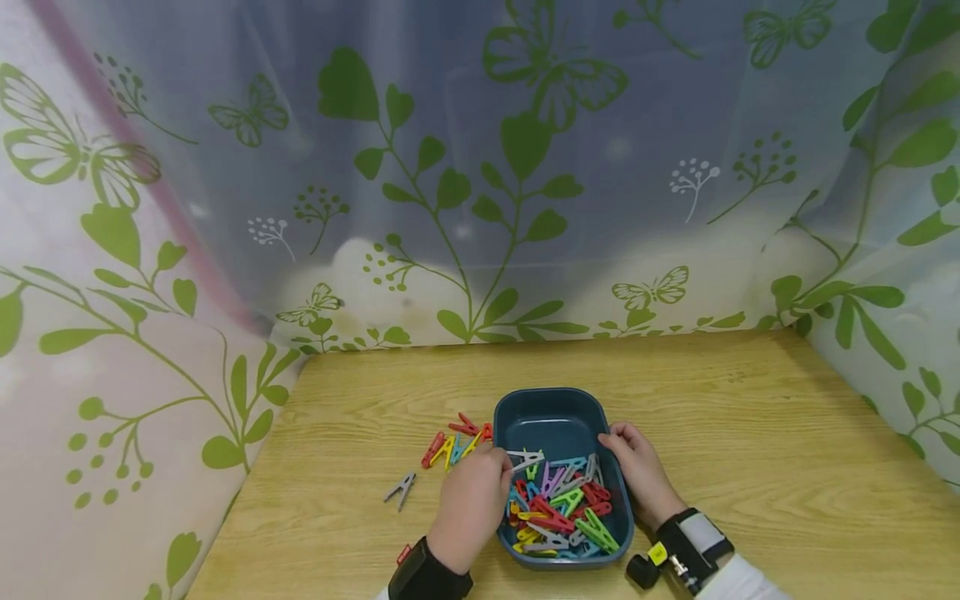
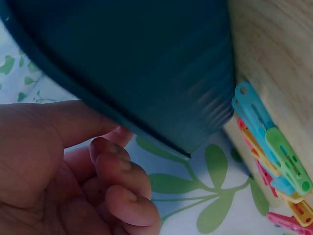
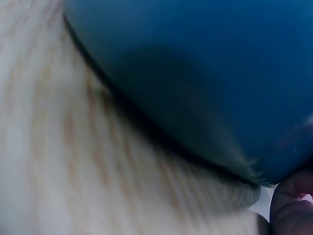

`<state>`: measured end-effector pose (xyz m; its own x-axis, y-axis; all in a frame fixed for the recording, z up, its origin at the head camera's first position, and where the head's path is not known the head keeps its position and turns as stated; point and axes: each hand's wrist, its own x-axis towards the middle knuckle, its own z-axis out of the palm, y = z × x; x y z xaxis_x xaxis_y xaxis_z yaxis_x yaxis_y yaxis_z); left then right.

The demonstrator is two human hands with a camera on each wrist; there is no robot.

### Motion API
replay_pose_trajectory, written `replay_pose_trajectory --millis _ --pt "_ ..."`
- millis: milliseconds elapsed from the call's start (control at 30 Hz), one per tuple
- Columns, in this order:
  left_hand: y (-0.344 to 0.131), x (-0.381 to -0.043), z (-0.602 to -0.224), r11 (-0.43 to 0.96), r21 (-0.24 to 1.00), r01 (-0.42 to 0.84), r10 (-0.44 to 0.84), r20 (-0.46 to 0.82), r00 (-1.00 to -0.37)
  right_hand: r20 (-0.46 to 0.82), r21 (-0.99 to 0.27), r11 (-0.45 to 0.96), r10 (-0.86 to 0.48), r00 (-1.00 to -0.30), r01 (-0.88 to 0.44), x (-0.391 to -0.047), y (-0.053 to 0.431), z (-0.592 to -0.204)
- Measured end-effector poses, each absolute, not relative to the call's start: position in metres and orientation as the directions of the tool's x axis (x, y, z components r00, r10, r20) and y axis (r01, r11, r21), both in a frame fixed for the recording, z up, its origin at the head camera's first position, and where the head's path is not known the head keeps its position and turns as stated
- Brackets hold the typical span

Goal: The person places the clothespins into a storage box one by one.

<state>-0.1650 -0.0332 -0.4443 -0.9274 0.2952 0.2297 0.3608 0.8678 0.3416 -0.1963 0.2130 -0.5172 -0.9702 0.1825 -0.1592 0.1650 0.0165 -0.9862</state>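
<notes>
A dark blue plastic tub (image 1: 551, 400) stands on the table, its near half filled with a heap of colourful clothespins (image 1: 558, 508). My left hand (image 1: 472, 500) reaches over the tub's left rim and pinches a light grey clothespin (image 1: 527, 460) above the heap. In the left wrist view the tub's wall (image 2: 146, 73) hides the fingertips of that hand (image 2: 83, 166). On the other side, my right hand (image 1: 641, 467) grips the right rim, thumb on the edge. Only part of the right hand (image 3: 293, 205) shows in its wrist view, beside the tub's outer wall (image 3: 220, 83).
Left of the tub lies a loose group of red, yellow and blue clothespins (image 1: 447, 450). A single grey clothespin (image 1: 401, 490) lies apart from them, nearer the front. Behind the wooden table (image 1: 712, 400) hangs a curtain (image 1: 420, 250) printed with leaves and butterflies.
</notes>
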Motion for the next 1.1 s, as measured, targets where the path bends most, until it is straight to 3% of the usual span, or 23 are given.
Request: replay_pose_trajectory --millis 533,1100 --pt "-0.032 -0.169 -0.454 0.873 0.36 0.33 0.299 0.139 -0.944 -0.166 -0.985 0.016 0.181 -0.969 0.172 -0.196 0.213 -0.516" --pt "-0.035 -0.167 -0.452 0.864 0.382 0.329 0.295 0.145 -0.944 -0.16 -0.986 0.024 0.187 -0.969 0.168 -0.197 0.213 -0.517"
